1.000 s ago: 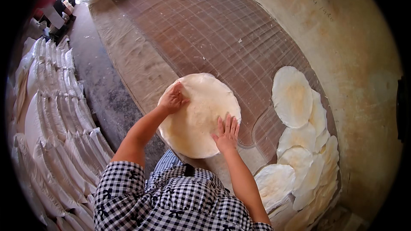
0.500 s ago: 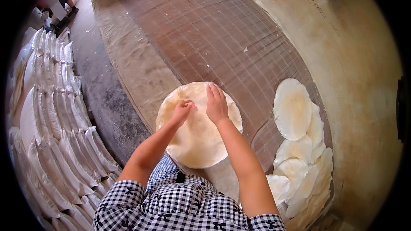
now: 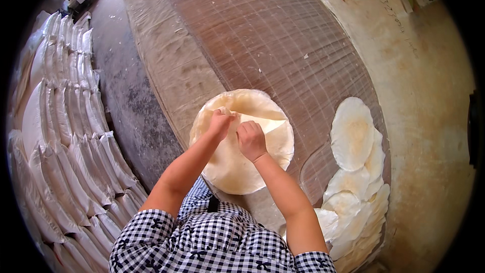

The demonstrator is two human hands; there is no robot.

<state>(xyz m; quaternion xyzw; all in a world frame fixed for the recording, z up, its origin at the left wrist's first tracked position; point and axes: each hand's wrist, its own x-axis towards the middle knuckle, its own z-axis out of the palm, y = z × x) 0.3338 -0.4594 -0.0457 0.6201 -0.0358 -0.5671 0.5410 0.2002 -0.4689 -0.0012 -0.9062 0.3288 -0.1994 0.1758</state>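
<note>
Head view: our left hand (image 3: pixel 221 121) and right hand (image 3: pixel 251 139) pinch the thin round sheet (image 3: pixel 242 167)'s folded centre; hard tugging may tear it.

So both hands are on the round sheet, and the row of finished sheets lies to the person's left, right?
Not quite. The head view shows both the left hand and right hand on the round sheet, but the finished sheets lie to the person's right.
</note>
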